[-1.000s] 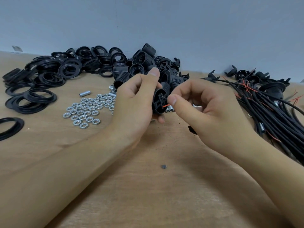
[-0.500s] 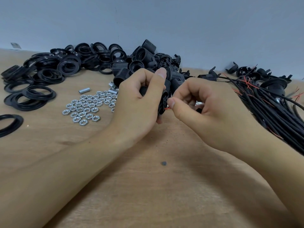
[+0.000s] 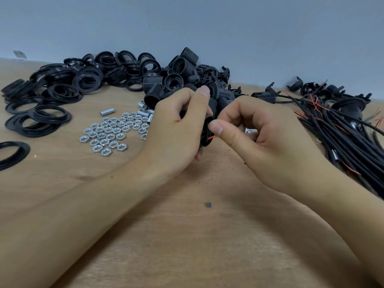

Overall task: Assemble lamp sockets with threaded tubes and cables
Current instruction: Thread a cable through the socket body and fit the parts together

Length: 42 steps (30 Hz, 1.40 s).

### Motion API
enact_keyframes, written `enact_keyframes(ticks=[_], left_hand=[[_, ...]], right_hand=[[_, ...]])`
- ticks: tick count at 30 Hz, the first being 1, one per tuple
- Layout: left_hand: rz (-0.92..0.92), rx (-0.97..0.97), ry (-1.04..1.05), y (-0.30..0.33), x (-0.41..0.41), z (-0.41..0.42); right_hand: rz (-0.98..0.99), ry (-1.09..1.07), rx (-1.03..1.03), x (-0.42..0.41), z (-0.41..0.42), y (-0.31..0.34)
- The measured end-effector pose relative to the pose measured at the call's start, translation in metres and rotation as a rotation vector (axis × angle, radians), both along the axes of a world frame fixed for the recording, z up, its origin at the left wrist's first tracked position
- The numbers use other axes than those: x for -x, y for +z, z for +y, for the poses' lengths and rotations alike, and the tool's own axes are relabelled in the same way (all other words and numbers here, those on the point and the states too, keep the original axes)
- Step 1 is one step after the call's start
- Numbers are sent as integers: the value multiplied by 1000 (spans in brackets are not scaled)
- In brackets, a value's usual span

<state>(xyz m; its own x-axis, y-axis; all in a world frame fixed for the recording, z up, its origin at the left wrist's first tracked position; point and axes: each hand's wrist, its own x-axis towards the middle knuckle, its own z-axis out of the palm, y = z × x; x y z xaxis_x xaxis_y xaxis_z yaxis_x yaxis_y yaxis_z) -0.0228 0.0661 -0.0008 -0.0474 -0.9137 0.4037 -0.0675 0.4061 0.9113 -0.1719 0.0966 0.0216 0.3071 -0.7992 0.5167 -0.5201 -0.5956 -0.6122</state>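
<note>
- At the centre of the frame, just above the table [image 3: 187, 235], our left hand [image 3: 176, 129] is wrapped around a black lamp socket [image 3: 206, 132], its open base turned toward the right.
- Our right hand [image 3: 268, 142] pinches thumb against forefinger at that base, where a thin red wire end [image 3: 212, 137] shows.
- Compared with a second ago, the socket has turned more edge-on to us and our right thumb has moved in tight against its base; less of the wire shows.
- We judge the wire is being fed into the socket, so the cable step is under way, not finished.
- Behind the hands lies a heap of loose black sockets [image 3: 182, 80]; at the upper left, black rings [image 3: 62, 88].
- Left of centre sit silver hex nuts [image 3: 108, 134] and short threaded tubes [image 3: 107, 111].
- At the right edge lies a bundle of black cables [image 3: 342, 134].
</note>
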Motion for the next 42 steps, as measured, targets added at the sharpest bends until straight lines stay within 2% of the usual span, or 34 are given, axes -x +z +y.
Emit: enact_keyframes(ticks=[7,11,14,19,23,26,29,31,35,37,39,42], left_hand=[[38,-64,8,0,4,4],[107,-165,-15,0,6,7],[124,-218,-20,1,7,9],[57,-155,71,2,7,13],[106,-153,46,5,7,11],[136,-139,-35,9,5,8],[86,-199,-43,7,2,2],[117,-268,-43,3,-1,-2],[197,-328,-122,1,-2,-7],[213,-315,-139,0,-2,-8],[205,-314,-133,1,-3,-9],[181,-319,-120,2,-2,-9]], right_hand=[[9,-17,41,-3,1,-4],[173,-50,204,-3,1,-1],[214,-64,266,-3,2,0],[215,-32,245,-4,2,-1],[205,-32,283,-5,0,0],[43,-2,179,-4,0,-1],[-142,124,-97,0,-1,-1],[-232,216,-268,4,-6,1],[-72,267,-279,20,-9,7],[36,223,-293,31,-12,8],[261,121,-336,38,-30,3],[532,135,-447,64,-43,-11]])
